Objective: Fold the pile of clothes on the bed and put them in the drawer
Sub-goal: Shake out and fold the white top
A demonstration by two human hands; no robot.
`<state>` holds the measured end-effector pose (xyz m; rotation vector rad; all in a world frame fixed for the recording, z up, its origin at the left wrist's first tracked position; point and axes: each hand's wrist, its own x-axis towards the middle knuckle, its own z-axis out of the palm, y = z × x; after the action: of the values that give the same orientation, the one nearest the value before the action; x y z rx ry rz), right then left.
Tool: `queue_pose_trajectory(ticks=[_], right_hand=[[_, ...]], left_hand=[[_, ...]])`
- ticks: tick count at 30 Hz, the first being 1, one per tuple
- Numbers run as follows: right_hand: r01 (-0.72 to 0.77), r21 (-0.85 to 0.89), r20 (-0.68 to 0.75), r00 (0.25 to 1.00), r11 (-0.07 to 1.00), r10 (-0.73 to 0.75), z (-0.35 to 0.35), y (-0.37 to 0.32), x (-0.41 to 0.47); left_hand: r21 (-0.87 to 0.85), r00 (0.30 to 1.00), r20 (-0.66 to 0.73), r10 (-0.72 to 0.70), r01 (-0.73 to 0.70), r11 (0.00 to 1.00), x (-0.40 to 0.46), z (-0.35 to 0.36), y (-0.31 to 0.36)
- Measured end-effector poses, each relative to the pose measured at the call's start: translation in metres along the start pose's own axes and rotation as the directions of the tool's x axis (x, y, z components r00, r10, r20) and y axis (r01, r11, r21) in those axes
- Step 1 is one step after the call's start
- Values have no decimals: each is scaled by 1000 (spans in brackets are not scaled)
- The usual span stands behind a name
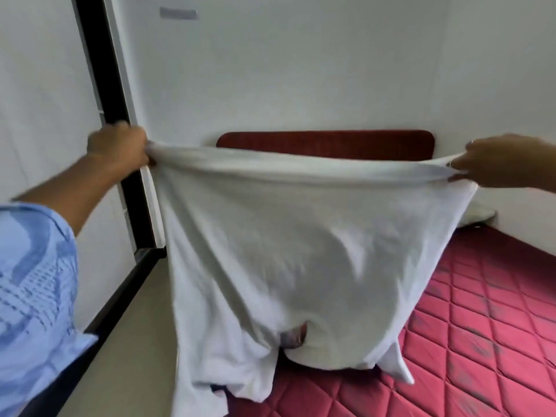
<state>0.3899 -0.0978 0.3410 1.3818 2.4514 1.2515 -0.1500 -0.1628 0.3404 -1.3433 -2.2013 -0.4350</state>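
Observation:
A white T-shirt [279, 251] hangs stretched wide in the air above the bed. My left hand [120, 147] grips one end of its upper edge, and my right hand [499, 165] pinches the other end. The shirt's lower part, with sleeves hanging, drapes down toward the red quilted mattress [481, 341]. A bit of dark and coloured cloth [293, 337] peeks out behind the shirt's lower edge; the rest of any pile is hidden by the shirt. No drawer is in view.
A dark red headboard [325, 142] stands against the white wall behind the shirt. A white pillow [478, 213] lies in the far right corner of the bed. A black-framed white wardrobe panel [99, 70] and a beige surface [135, 341] with a black edge lie to the left.

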Motion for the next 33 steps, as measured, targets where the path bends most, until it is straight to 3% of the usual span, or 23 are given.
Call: queue_pose_trajectory(ticks=[4, 7, 9, 11, 12, 14, 16, 18, 20, 22, 26, 28, 31, 33], right_hand=[[-300, 107, -86, 947, 948, 310, -22, 32, 22], [-395, 120, -118, 905, 911, 408, -44, 38, 40], [-445, 106, -111, 883, 889, 455, -54, 42, 50], [-477, 107, -62, 873, 873, 484, -63, 46, 55], [-492, 149, -16, 866, 858, 499, -69, 49, 56], [-507, 257, 44, 856, 823, 515, -75, 54, 55], [-524, 248, 26, 844, 815, 535, -79, 56, 49], [-538, 85, -33, 840, 839, 542, -80, 62, 41], [-539, -62, -52, 842, 840, 536, -81, 66, 33], [-538, -95, -108, 842, 837, 529, -76, 73, 30], [-536, -130, -365, 808, 834, 463, -67, 82, 30], [-514, -172, -476, 790, 840, 386, -67, 87, 27], [-464, -254, -533, 799, 848, 278, -62, 107, 32], [-468, -234, -495, 812, 852, 310, -57, 127, 39]], left_hand=[[-149, 970, -207, -127, 97, 984, 30, -74, 2], [-377, 944, -216, -250, 156, 913, 39, -112, 6], [-634, 944, -73, -323, 206, 746, 45, -127, 5], [-853, 935, 67, -348, 235, 466, 48, -133, 2], [-906, 924, 92, -371, 233, 354, 48, -135, -1], [-953, 906, 78, -416, 190, 237, 46, -135, -1], [-958, 891, 30, -452, 154, 241, 44, -133, 5], [-957, 881, -14, -473, 126, 263, 49, -128, 1], [-954, 870, -11, -493, 139, 267, 65, -119, -11], [-943, 867, 28, -498, 187, 274, 98, -102, -33], [-926, 899, 122, -420, 256, 279, 108, -94, -36], [-874, 915, 153, -373, 302, 381, 103, -100, -32], [-825, 943, 170, -288, 296, 481, 121, -111, -43], [-850, 948, 163, -272, 275, 450, 129, -119, -46]])
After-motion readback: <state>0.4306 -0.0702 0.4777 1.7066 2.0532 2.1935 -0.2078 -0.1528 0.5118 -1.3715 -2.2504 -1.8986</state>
